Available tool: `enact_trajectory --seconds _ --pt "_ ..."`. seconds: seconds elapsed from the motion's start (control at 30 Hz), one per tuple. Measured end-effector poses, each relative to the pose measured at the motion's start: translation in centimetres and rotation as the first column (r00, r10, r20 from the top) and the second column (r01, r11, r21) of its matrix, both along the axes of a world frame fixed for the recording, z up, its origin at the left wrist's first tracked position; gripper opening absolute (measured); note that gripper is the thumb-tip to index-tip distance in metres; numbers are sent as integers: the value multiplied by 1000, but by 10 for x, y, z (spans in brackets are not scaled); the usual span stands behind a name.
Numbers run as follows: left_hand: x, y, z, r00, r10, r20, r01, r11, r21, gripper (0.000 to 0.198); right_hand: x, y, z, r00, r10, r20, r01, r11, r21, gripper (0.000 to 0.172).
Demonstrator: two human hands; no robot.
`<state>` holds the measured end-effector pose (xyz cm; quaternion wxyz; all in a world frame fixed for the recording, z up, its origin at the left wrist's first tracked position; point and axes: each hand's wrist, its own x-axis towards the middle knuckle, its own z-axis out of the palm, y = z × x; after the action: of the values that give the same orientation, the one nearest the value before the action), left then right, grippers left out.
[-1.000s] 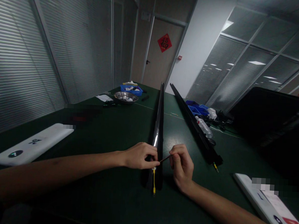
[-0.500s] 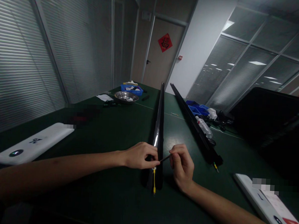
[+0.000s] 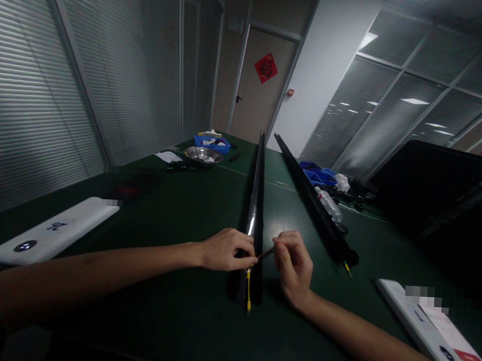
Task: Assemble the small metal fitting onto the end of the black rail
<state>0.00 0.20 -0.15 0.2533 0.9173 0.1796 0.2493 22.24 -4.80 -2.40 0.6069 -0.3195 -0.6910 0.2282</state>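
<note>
Green table (image 3: pixel 190 215) under everything. Black rail (image 3: pixel 258 187) runs lengthwise down its middle, near end under the left hand; second rail (image 3: pixel 314 203) lies apart to the right, at an angle. White case (image 3: pixel 77 218) marked 26 at left, other white case (image 3: pixel 412 313) at right with paper on it. Left hand (image 3: pixel 227 251) on the rail near its end, thumb and index almost together at one end of the strip; too dark to tell if they grip it or just press. Right hand (image 3: pixel 293 267) just right of the rail, narrow pinch, holding the strip's other end. Steel basin (image 3: pixel 203 163) far left, blue tray (image 3: pixel 222 149) behind it. Bottle (image 3: pixel 329 205) beside the second rail. Yellow wire (image 3: pixel 248 291) sticks out of the rail's near end. Thin strip (image 3: pixel 266 254) slants up between both hands' fingertips, over the rail's right edge
</note>
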Motion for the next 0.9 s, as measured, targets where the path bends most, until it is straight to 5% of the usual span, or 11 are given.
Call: enact_trajectory --seconds 0.9 --pt "0 0 0 1000 -26 6 26 1000 -17 16 2 2 -3 1000 23 5 -23 1000 10 18"
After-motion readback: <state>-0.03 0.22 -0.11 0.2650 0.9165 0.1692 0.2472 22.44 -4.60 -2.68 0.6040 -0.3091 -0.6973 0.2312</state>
